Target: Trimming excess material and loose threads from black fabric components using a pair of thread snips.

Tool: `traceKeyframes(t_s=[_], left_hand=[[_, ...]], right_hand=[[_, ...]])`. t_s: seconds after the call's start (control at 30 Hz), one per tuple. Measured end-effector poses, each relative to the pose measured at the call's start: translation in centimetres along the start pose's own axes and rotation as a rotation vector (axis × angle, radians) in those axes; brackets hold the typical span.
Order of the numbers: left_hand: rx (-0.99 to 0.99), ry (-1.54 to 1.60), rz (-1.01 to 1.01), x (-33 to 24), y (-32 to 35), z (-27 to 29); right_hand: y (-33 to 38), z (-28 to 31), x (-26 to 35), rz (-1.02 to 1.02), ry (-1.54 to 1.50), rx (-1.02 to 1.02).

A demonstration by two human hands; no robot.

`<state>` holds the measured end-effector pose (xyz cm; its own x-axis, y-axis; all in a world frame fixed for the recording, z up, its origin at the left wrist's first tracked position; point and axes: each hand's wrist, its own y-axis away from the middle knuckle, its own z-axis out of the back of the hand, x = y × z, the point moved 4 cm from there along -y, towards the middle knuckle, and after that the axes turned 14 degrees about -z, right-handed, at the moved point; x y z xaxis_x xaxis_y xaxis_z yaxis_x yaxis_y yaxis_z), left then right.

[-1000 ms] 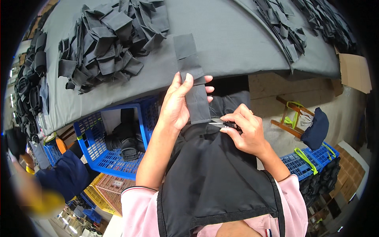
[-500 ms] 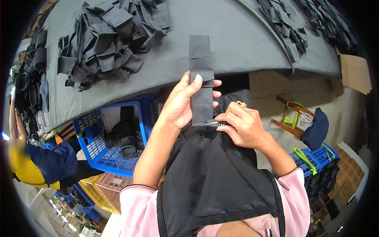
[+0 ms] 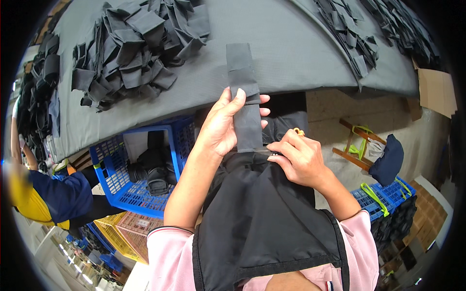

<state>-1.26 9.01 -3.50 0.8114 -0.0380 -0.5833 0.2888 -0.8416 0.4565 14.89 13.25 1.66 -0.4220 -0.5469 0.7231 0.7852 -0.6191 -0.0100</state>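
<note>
My left hand (image 3: 224, 121) grips a long dark grey fabric strip (image 3: 248, 128), thumb on top and fingertips showing past its right side. The strip's far end rises over the table edge, and its near end lies above my black apron (image 3: 272, 203). Closed at that near end, my right hand (image 3: 300, 157) holds small thread snips (image 3: 262, 150). Only their thin metal blades show, pointing left along the strip's lower edge; the rest is inside my fingers. A yellow-orange loop (image 3: 299, 132) sits at a finger of this hand.
A grey-covered table (image 3: 286, 53) bears a heap of dark fabric pieces (image 3: 128, 53) at left and more piles (image 3: 347, 36) at right. Below are a blue crate (image 3: 138, 196) with black items and a wooden stool (image 3: 352, 145). Another person (image 3: 60, 196) works at far left.
The strip's far end has swung slightly left. The snips' blades have moved a little right and now lie across the lower edge. My left hand keeps its hold.
</note>
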Motion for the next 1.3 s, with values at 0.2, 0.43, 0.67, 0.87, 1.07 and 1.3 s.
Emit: traceKeyframes(t_s=[0.2,0.43,0.67,0.87,1.07,1.3], left_hand=[[-0.001,-0.025,-0.038,-0.2,0.1,0.4],[-0.014,-0.029,-0.051,-0.3,0.2,0.1],[-0.055,-0.002,-0.084,-0.2,0.1,0.0],[-0.072,0.017,-0.098,-0.2,-0.1,-0.4],[-0.071,0.005,-0.099,-0.2,-0.2,-0.3],[-0.077,0.018,-0.093,-0.1,-0.2,-0.2]], right_hand=[[0.6,0.7,0.4,0.004,-0.013,-0.005],[0.3,0.4,0.8,-0.023,0.048,0.075],[0.3,-0.7,1.7,-0.032,-0.027,-0.066],[-0.2,-1.8,1.9,-0.006,0.009,-0.106],[-0.1,-2.2,1.3,-0.141,-0.128,-0.058],[0.3,-2.5,1.6,-0.054,-0.038,-0.169]])
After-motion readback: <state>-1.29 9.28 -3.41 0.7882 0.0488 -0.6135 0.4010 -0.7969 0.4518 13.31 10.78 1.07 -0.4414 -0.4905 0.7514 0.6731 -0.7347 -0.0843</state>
